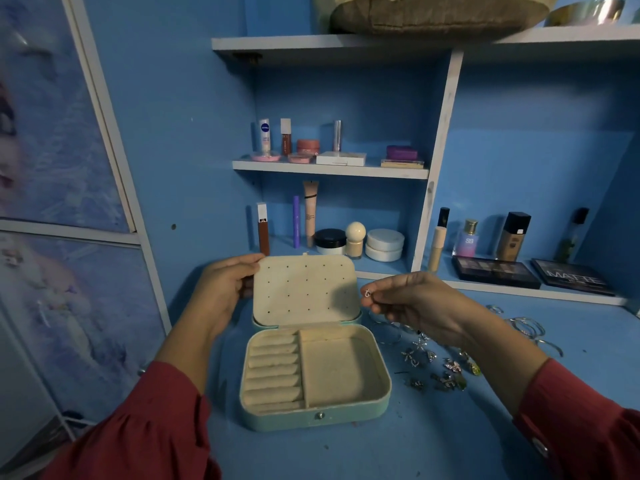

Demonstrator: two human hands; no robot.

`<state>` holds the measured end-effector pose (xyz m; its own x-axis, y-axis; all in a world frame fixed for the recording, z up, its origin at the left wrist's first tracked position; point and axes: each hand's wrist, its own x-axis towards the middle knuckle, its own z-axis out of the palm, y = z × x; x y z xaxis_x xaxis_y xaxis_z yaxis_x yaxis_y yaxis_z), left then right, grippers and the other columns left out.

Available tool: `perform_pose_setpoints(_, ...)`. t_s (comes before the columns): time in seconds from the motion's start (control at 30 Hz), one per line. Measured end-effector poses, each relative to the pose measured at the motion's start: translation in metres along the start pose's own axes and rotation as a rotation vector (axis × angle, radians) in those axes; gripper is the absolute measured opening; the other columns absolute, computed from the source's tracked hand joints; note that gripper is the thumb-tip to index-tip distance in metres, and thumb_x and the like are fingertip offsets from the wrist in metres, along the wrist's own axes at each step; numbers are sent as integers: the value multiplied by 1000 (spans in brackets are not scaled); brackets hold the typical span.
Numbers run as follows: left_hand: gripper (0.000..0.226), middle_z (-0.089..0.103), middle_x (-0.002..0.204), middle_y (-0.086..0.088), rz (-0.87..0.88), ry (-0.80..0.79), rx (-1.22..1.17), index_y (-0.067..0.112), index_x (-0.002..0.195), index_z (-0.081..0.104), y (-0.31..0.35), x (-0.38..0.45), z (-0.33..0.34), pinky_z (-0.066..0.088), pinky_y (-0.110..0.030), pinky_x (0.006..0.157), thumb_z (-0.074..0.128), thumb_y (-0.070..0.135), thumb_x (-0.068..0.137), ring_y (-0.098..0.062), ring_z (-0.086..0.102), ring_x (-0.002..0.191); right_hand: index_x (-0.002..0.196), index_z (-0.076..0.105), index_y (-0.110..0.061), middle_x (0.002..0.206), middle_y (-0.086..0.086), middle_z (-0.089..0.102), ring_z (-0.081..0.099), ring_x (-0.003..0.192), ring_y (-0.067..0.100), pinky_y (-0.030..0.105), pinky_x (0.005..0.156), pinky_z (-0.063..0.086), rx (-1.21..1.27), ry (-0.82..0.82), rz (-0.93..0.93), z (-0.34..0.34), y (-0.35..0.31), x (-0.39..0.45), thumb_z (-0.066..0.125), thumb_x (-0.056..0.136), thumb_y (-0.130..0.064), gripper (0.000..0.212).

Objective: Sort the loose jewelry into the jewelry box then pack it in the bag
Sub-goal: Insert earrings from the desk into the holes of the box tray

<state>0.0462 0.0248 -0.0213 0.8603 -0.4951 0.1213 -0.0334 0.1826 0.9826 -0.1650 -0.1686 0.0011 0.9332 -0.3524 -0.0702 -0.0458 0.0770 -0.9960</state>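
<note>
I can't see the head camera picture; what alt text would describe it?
A person's left hand holds up the lid of an open, empty jewelry box on a blue table, while the right hand pinches a small earring. Loose jewelry lies right of the box.

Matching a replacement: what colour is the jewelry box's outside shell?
Pale mint green on the jewelry box, cream lining inside; seen in the head view.
</note>
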Motion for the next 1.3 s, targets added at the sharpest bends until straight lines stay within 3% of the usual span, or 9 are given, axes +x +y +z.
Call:
perform_pose_setpoints(0.07, 19, 70, 66, -2, -7, -11, -46, 4, 100, 66, 2, -1, 0, 47, -21, 50, 52, -3, 89, -10, 60, 54, 94, 68, 6, 79, 12, 71, 63, 68, 16, 18, 59, 49, -6, 14, -12, 11, -1, 9, 59, 86, 5, 12)
perform_pose_setpoints(0.2, 20, 67, 81, -12, -27, -23, -106, 0, 101, 67, 4, -3, 0, 50, -21, 51, 52, -2, 89, -18, 58, 66, 85, 71, -4, 78, 8, 70, 60, 76, 18, 25, 75, 50, -84, 39, -87, 40, -2, 29, 65, 84, -3, 6)
perform_pose_setpoints(0.37, 17, 68, 77, -9, -48, -4, -139, 4, 95, 68, 5, -3, 0, 50, -21, 52, 54, -1, 88, -18, 57, 65, 77, 70, -14, 75, 7, 66, 54, 62, 12, 16, 54, 46, -318, 133, -205, 84, -4, 50, 66, 87, -8, 12)
perform_pose_setpoints(0.67, 18, 69, 75, -10, -51, -25, -158, 0, 101, 67, 8, -6, -2, 53, -22, 55, 54, 0, 88, -17, 63, 62, 83, 68, -20, 73, -5, 63, 56, 53, 10, 19, 51, 49, -437, 225, -279, 119, -2, 74, 67, 87, -13, 8)
perform_pose_setpoints(0.9, 20, 69, 76, -10, -27, -51, -145, 0, 101, 67, 11, -7, -1, 52, -22, 53, 52, 0, 89, -17, 62, 63, 93, 69, -17, 66, 1, 60, 55, 49, 11, 18, 39, 44, -475, 214, -278, 118, -3, 76, 63, 91, -18, 6)
perform_pose_setpoints(1.3, 17, 70, 78, -9, -13, -58, -115, 4, 100, 68, 11, -8, -1, 53, -24, 58, 55, 4, 89, -17, 64, 66, 100, 69, -18, 69, 1, 61, 56, 50, 11, 21, 44, 47, -456, 197, -308, 119, 0, 79, 61, 92, -26, 14)
